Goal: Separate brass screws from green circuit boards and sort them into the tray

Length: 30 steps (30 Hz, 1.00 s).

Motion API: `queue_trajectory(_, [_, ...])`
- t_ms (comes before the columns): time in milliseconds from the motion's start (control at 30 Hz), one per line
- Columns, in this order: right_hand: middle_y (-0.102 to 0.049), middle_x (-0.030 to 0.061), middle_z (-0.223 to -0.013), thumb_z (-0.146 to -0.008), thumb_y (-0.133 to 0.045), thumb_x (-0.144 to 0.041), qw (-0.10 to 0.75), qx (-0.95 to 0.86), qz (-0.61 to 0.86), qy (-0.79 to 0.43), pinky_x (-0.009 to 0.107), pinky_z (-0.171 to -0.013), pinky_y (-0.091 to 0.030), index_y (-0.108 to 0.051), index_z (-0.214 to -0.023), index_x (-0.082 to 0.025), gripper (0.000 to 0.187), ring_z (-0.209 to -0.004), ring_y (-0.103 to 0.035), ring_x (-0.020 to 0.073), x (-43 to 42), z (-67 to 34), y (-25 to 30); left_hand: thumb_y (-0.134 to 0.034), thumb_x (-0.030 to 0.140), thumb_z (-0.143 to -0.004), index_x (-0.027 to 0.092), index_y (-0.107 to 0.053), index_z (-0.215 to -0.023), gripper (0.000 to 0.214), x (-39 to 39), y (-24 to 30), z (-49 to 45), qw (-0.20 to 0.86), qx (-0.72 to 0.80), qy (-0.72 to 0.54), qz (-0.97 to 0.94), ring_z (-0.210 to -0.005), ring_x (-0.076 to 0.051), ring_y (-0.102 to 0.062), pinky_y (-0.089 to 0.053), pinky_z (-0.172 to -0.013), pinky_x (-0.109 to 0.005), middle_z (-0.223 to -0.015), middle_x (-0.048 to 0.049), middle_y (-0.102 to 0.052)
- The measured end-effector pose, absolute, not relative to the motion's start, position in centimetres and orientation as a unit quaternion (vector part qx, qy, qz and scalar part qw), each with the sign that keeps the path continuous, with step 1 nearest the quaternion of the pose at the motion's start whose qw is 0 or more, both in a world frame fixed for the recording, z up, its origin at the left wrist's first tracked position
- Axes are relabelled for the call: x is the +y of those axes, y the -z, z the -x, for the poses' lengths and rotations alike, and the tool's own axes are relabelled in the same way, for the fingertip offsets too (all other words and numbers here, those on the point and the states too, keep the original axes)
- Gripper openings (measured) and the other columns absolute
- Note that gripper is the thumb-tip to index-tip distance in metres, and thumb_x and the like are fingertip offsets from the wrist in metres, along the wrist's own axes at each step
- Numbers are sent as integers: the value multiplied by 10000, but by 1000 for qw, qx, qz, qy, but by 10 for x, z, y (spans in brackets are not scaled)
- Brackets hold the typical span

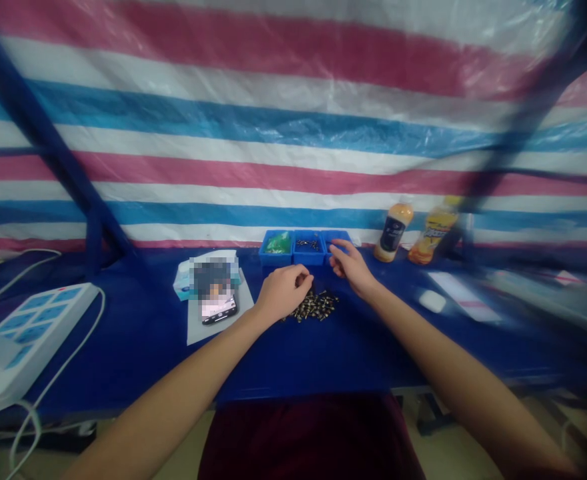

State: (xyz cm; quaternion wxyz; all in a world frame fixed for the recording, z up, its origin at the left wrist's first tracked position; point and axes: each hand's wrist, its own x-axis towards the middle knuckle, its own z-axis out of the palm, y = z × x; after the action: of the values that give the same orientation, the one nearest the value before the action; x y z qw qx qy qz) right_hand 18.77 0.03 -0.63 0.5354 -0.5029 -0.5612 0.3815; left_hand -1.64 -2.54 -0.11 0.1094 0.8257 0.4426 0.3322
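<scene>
My left hand (284, 292) is over the left edge of a pile of small brass-and-dark metal parts (318, 307), its fingers curled and closed. Whatever those fingers hold is hidden. Just in front of the right blue bin (337, 236) is my right hand (352, 268), with its fingers loosely bent and apart; nothing shows between them. The middle blue bin (309, 257) contains several small metal parts. In the left blue bin (275, 260) lies something green in clear plastic (277, 243).
A phone (219, 310) leans on a tissue pack (183, 280) at left, over a white sheet (196, 332). Two drink bottles, one dark-labelled (392, 233) and one yellow (432, 232), stand back right. A white case (432, 301) lies right. A power strip (28, 340) with a cable sits far left.
</scene>
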Motion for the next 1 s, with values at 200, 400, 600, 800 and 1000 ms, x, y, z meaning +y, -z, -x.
queue_trajectory(200, [-550, -24, -615, -842, -576, -455, 436, -643, 540, -323, 236, -475, -335, -642, -986, -174, 322, -486, -443, 102, 11, -205, 14, -546, 347, -903, 249, -676, -863, 168, -26, 1, 16, 111, 450, -321, -826, -714, -183, -626, -368, -615, -283, -770, 10, -705])
queue_trajectory(400, [-597, -12, -599, -831, -604, -378, 315, -747, 542, -221, 273, -589, -385, -726, -890, -188, 233, -566, -510, 138, 11, -217, 18, -541, 347, -905, 258, -681, -885, 168, -26, 1, 17, 105, 456, -308, -828, -730, -191, -638, -379, -614, -288, -795, 10, -711])
queue_trajectory(600, [-750, 31, -975, -830, -587, -226, 201, -823, 490, -206, 333, -871, -473, -777, -980, -245, 243, -889, -665, 212, 6, -216, 17, -518, 285, -900, 277, -682, -906, 164, -23, 2, 20, 67, 480, -282, -828, -801, -218, -647, -398, -630, -297, -886, 2, -716])
queue_trajectory(800, [-714, 54, -1077, -867, -503, -147, 139, -865, 447, -181, 331, -891, -490, -745, -1123, -258, 369, -955, -655, 209, 9, -226, 18, -499, 305, -920, 287, -687, -933, 190, -25, 4, 19, 69, 482, -262, -833, -814, -207, -641, -428, -645, -298, -906, -1, -704])
queue_trajectory(1000, [-680, 80, -982, -857, -614, -214, 137, -872, 442, -159, 327, -845, -476, -753, -1035, -214, 226, -875, -632, 199, 10, -225, 17, -517, 318, -916, 277, -687, -929, 176, -25, 3, 18, 75, 482, -260, -833, -811, -204, -642, -447, -665, -299, -913, -1, -707])
